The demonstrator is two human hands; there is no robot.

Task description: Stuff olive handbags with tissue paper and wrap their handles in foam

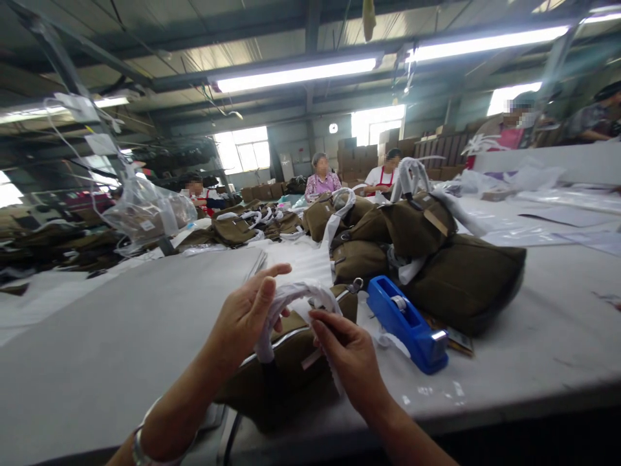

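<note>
An olive-brown bag (286,388) with a silver zipper stands on the table in front of me. White wrapping covers its arched handle (303,289). My left hand (245,317) is curled loosely round the left side of that handle, with thumb and index finger raised and other fingertips showing inside the loop. At the handle's right side, my right hand (342,346) pinches the white wrapping between thumb and fingers; the exact edge it grips is partly hidden. A blue tape dispenser (407,323) sits just right of the bag.
More olive-brown bags (466,278) with wrapped handles are piled behind the dispenser. A clear plastic bag (150,210) hangs by a post at left. Several people sit across the table. Clear plastic sheets (572,197) lie at right, and small tape scraps lie near the front edge.
</note>
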